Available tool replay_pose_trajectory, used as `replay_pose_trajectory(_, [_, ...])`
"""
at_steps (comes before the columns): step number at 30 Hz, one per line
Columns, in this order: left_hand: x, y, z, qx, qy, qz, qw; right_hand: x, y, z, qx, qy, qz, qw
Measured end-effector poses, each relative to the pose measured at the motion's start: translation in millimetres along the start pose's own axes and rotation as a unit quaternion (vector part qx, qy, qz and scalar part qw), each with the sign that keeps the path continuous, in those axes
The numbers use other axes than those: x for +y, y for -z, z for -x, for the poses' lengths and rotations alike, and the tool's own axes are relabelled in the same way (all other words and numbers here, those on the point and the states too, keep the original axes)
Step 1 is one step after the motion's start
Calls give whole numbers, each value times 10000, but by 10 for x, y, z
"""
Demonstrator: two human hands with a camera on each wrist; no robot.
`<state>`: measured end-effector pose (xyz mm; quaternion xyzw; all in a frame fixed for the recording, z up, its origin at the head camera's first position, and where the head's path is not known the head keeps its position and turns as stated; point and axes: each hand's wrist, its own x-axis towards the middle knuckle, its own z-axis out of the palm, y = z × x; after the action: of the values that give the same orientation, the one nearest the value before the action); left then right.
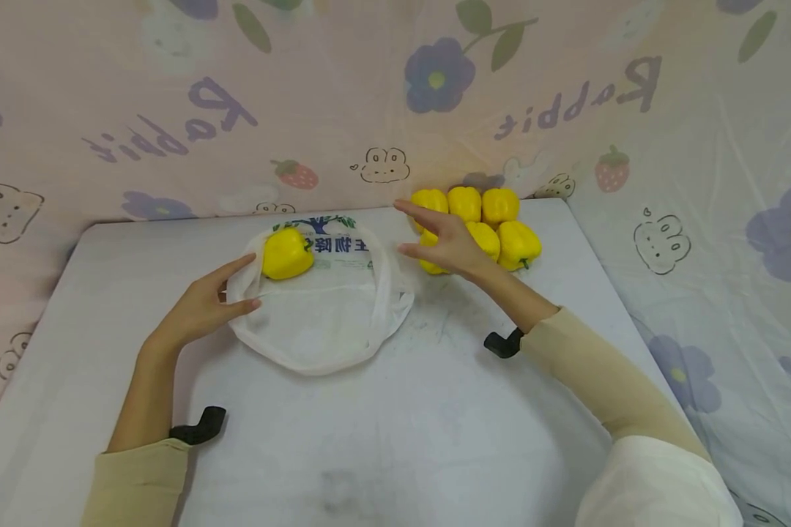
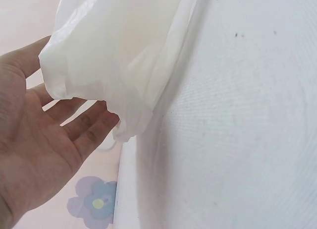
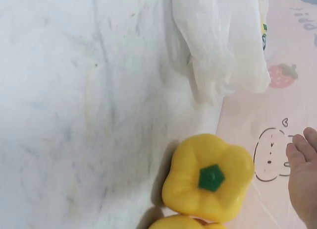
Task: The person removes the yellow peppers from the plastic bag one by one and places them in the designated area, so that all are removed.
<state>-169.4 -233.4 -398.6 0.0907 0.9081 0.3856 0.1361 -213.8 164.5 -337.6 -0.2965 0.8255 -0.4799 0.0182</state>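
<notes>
A white plastic bag [image 1: 303, 344] stands with its mouth wide, blue and green print on its back inner wall. One yellow bell pepper [image 1: 286, 255] lies inside, toward the left. My left hand [image 1: 201, 311] holds the bag's left rim, thumb and index finger reaching over it into the mouth. In the left wrist view, the other fingers are partly hidden behind the thin plastic [image 2: 119, 55]. Empty, its fingers spread, my right hand [image 1: 444, 241] hovers between the bag and a group of yellow bell peppers [image 1: 519, 244], overlapping some of them in the head view.
The white table [image 1: 395, 454] backs onto a printed cloth [image 1: 343, 95] with rabbits and flowers. The peppers sit in two rows near its back right edge. Black wrist mounts [image 1: 201, 426] stick out from both sleeves.
</notes>
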Motion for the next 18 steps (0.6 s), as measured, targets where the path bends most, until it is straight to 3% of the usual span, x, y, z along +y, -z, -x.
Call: replay_pose_trajectory(18, [-46, -29, -32, 31, 165, -149, 9997, -92, -365, -325, -523, 280, -62, 9982])
